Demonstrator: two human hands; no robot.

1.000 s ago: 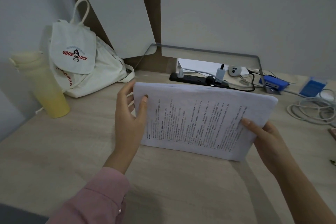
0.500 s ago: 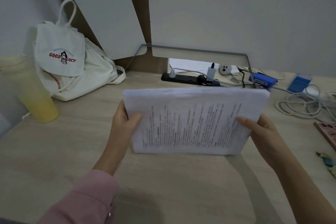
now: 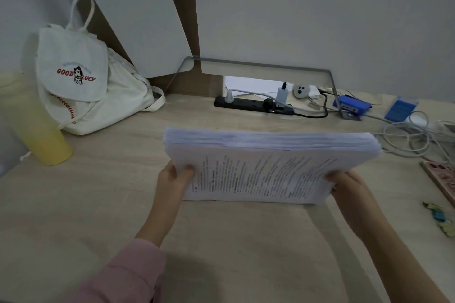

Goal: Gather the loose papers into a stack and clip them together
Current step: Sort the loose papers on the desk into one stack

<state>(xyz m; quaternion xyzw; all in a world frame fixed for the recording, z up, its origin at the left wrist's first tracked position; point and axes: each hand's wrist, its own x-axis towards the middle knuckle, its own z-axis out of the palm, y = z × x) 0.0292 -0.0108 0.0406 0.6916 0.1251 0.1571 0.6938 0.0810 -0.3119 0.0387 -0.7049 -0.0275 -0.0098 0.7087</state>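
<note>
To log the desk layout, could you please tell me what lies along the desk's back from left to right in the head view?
Yellow tumbler → white backpack → black power strip → dark blue item → light blue box.

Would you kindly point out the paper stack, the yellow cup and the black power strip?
paper stack (image 3: 258, 179), head view, printed top sheet.
yellow cup (image 3: 49, 145), head view, lower side wall.
black power strip (image 3: 246, 103), head view, top face.

Matt printed paper stack (image 3: 268, 167), pale matt wood-grain surface (image 3: 98, 204), cream cloth bag (image 3: 93, 91), frosted yellow plastic tumbler (image 3: 37, 125).
</note>
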